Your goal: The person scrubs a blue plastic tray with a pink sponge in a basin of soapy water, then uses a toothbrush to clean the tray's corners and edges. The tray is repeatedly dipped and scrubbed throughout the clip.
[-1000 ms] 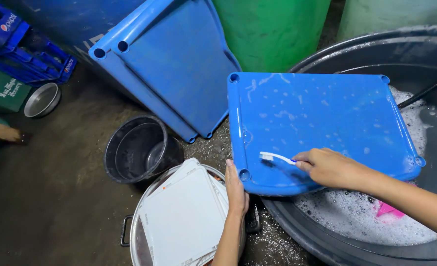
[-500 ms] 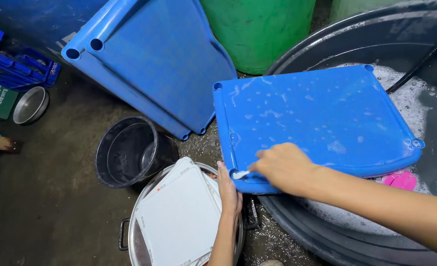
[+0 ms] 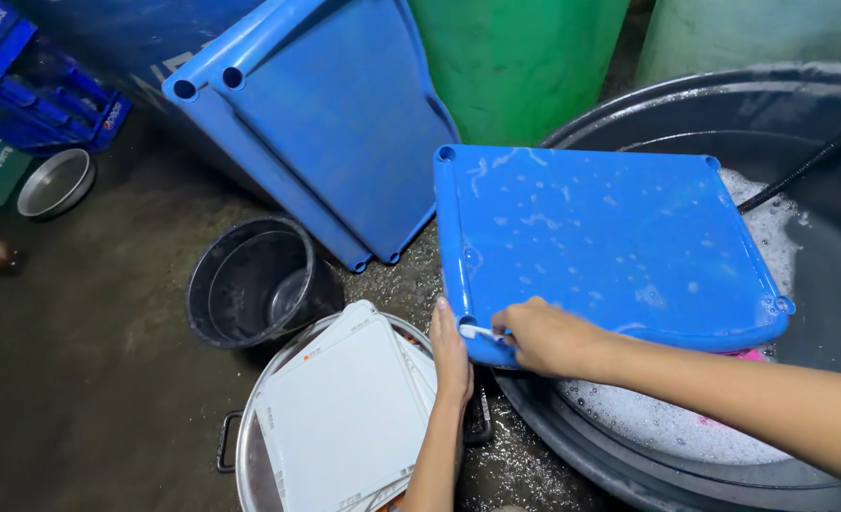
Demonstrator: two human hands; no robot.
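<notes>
A blue plastic tray (image 3: pixel 610 246) is seen propped across the rim of a large black tub (image 3: pixel 819 95), its far part over the soapy water (image 3: pixel 648 417) and its near corner jutting out past the rim. The right hand (image 3: pixel 548 337) is closed around a small white brush (image 3: pixel 477 332), whose head is pressed against the tray's near-left corner. The left hand (image 3: pixel 451 353) is laid flat and open, fingers together, against the tray's near-left edge; nothing is gripped in it.

The tray's face is noted as wet and flecked with suds, so it is judged slippery. It appears stiff and light, with a raised rounded rim and small holes at the corners. A hold is judged best taken on that rim, near a corner, where the lip gives purchase; the flat wet face would offer none.

Below the left hand, white flat boards (image 3: pixel 345 417) are stacked in a round metal pot (image 3: pixel 240 455). A black bucket (image 3: pixel 250 284) stands just beside it on the wet floor (image 3: pixel 79 379). Two more blue trays (image 3: pixel 335 123) are leaned upright behind, next to a green bin (image 3: pixel 525 57). A metal bowl (image 3: pixel 55 182) lies at far left.
</notes>
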